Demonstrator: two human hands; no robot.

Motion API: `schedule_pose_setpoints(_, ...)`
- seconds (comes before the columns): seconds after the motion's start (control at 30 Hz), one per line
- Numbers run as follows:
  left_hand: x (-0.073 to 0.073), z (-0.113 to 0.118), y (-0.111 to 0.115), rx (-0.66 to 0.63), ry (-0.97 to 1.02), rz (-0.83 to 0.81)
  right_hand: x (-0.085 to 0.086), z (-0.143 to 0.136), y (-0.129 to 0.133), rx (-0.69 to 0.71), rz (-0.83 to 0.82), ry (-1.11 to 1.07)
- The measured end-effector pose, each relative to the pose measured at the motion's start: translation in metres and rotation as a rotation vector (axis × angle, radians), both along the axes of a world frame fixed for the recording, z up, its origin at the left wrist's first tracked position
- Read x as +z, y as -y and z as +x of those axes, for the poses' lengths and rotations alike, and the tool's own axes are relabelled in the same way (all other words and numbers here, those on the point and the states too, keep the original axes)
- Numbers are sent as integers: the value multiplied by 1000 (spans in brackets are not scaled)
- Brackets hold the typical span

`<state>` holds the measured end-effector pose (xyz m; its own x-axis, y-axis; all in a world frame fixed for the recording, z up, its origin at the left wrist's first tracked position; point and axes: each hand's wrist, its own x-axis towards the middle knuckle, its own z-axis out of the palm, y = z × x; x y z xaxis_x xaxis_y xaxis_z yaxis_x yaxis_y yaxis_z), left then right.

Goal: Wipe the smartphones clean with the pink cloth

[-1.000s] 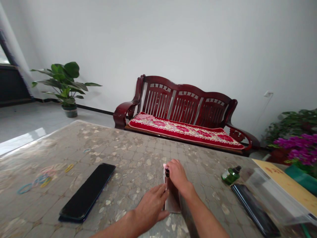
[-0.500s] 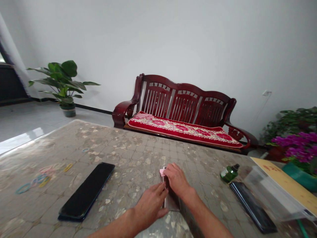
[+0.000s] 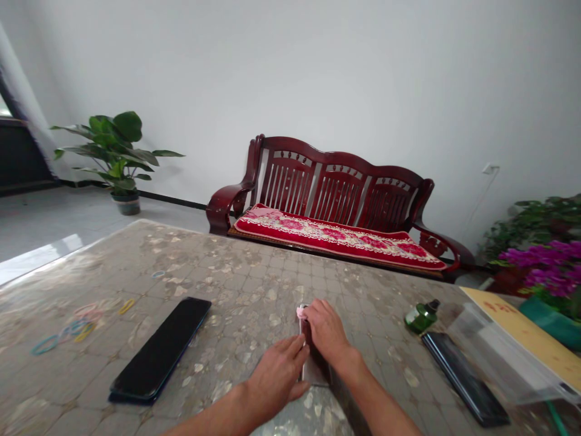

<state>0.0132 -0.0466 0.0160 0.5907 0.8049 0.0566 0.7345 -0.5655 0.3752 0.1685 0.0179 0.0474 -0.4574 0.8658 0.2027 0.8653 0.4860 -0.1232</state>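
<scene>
A phone [image 3: 316,370] with a glossy dark face and pale edge lies on the table in front of me, partly covered by both hands. My left hand [image 3: 279,370] holds its left side, fingers at the edge and thumb near the lower corner. Higher up on the phone, my right hand [image 3: 324,327] has its fingers closed on a small pink cloth [image 3: 300,312], pressed at the upper left edge. Most of the cloth is hidden under the fingers.
Left of my hands lies a large black phone [image 3: 161,348], with several coloured hair ties [image 3: 75,330] beyond. To the right are a green bottle [image 3: 422,316], a dark glossy case [image 3: 463,378] and a clear plastic box [image 3: 503,357]. A wooden bench [image 3: 340,194] stands behind the table.
My right hand and the pink cloth have shifted slightly to the right at the phone's upper edge, and the cloth looks more bunched. The left hand stays nearly in place.
</scene>
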Motion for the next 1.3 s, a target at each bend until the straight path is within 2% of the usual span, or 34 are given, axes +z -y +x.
schedule_pose_setpoints(0.27, 0, -1, 0, -16, 5, -6, 8, 13, -16, -2, -54, 53)
schedule_pose_setpoints(0.53, -3, 0, 1, 0, 10, 29, 2, 12, -14, 19, -36, 28)
schedule_pose_setpoints(0.67, -3, 0, 1, -6, -18, 39, 1, 20, -13, -52, -28, 16)
schedule_pose_setpoints(0.83, -3, -1, 0, -10, -21, 48, 2, 28, 2, -50, -43, 10)
schedule_pose_setpoints(1.0, 1, -1, 2, -12, -7, 44, -4, 30, 11, 11, -62, -83)
schedule_pose_setpoints(1.17, 3, -1, 3, 6, -31, 46, -16, 33, 0, -98, 3, -180)
schedule_pose_setpoints(1.3, 1, -1, 3, -9, -21, 75, -19, 30, 10, -96, 14, -207)
